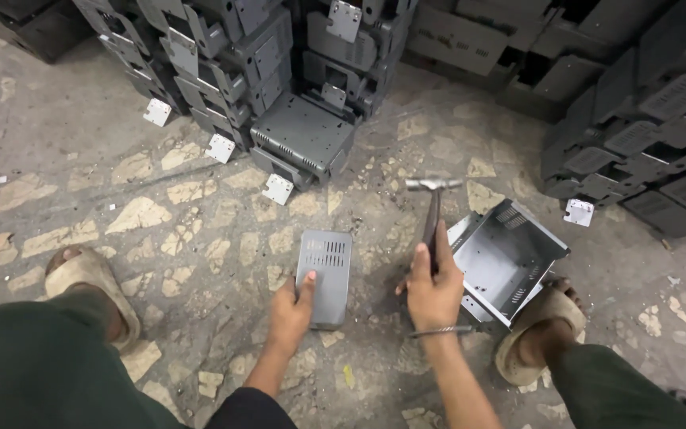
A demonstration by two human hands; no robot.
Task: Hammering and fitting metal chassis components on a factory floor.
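Under left hand [291, 308]: flat vented plate [325, 278], sheet metal, matt grey coat, smooth, slot perforations at its far end. In right hand [433, 290]: hammer [432, 208], bare steel head with dull sheen, dark handle (material unclear). Bangle [441, 331] on that wrist, shiny metal. Just right of the right hand: open box casing [505, 262], same matt grey sheet metal, inside speckled with small holes. Beyond both hands: stacked casings [256, 63], matt dark grey, with pale bare-metal tabs. Floor [144, 214] around hands: rough worn concrete with broken stone chips, dusty. Sandals [89, 274]: tan, scuffed, matt. Trousers: dark green cloth.
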